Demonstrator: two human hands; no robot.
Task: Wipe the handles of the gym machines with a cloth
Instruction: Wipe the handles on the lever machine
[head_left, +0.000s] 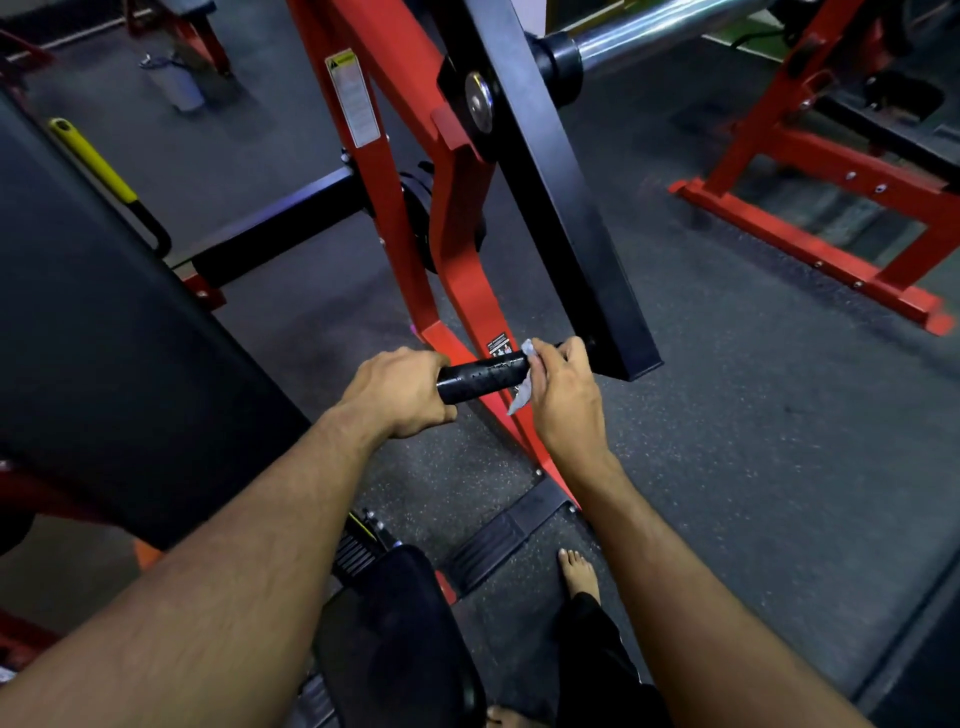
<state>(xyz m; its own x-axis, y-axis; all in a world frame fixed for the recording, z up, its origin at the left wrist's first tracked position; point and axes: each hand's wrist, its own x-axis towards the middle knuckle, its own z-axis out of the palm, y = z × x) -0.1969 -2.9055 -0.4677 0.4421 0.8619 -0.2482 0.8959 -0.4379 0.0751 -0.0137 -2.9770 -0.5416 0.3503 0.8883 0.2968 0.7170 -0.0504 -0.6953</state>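
Note:
A black rubber handle (480, 375) sticks out from the black arm (561, 208) of a red gym machine (457, 234) at the middle of the view. My left hand (397, 392) grips the handle's free left end. My right hand (563, 387) holds a small grey-white cloth (521, 397) wrapped against the handle's right part, close to the black arm. Bits of the cloth stick out above and below my fingers. The handle's bare middle looks shiny.
A large black back pad (104, 338) fills the left, with a yellow-tipped lever (91, 158) behind it. A black seat pad (400, 639) and footplate (506, 535) lie below my arms. A chrome bar (654, 31) runs top right, with another red frame (810, 228) beyond. Bare feet stand on rubber flooring (753, 441).

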